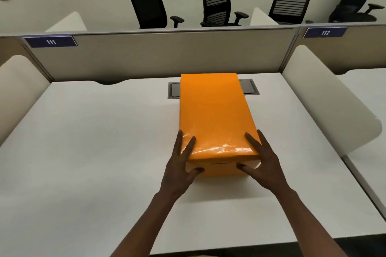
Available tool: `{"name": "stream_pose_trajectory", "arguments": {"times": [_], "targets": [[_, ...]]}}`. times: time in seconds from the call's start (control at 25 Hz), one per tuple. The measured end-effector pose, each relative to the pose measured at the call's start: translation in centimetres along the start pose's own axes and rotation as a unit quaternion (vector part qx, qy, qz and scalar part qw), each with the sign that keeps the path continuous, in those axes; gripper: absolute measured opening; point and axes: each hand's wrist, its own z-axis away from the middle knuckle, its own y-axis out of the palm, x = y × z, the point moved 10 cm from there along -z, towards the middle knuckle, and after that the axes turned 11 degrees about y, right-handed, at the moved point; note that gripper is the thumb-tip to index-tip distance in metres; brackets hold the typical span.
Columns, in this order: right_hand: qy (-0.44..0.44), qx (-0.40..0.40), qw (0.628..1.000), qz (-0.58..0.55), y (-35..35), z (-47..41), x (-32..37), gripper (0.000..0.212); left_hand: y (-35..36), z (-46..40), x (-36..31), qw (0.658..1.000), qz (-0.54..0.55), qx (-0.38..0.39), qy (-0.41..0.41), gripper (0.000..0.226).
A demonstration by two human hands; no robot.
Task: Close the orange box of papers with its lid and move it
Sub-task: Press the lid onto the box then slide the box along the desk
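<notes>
The orange box (221, 170) stands on the white desk (94, 142), its long side running away from me. Its orange lid (213, 110) sits on top and covers it, so the papers inside are hidden. My left hand (181, 165) grips the near left corner, fingers laid on the lid and thumb pressed against the front face. My right hand (261, 160) holds the near right corner the same way. A thin slot shows on the front face between my thumbs.
A grey cable hatch (248, 86) lies in the desk under the box's far end. A beige partition (167, 54) closes the back, white side dividers (325, 94) flank the desk, and several black office chairs (219, 2) stand beyond.
</notes>
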Motion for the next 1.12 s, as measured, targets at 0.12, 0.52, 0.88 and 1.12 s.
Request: {"name": "stream_pose_trajectory", "arguments": {"times": [0.12, 0.52, 0.88, 1.12], "targets": [[-0.003, -0.033, 0.999, -0.011, 0.1, 0.0, -0.5, 0.102, 0.1, 0.5, 0.1, 0.998, 0.016, -0.042, -0.048, 0.107], [-0.021, -0.044, 0.998, -0.046, 2.0, 1.1, 2.4, 0.104, -4.3, 2.6, 0.6, 0.990, 0.023, -0.103, -0.091, 0.098], [-0.055, -0.019, 0.997, -0.057, 12.1, -0.8, 15.5, 0.103, -18.6, 6.1, 8.5, 0.981, 0.007, -0.164, -0.106, 0.098], [-0.090, 0.025, 0.993, -0.071, 24.6, -3.1, 28.5, 0.101, -31.8, 10.3, 18.1, 0.969, -0.024, -0.209, -0.129, 0.097]]}}
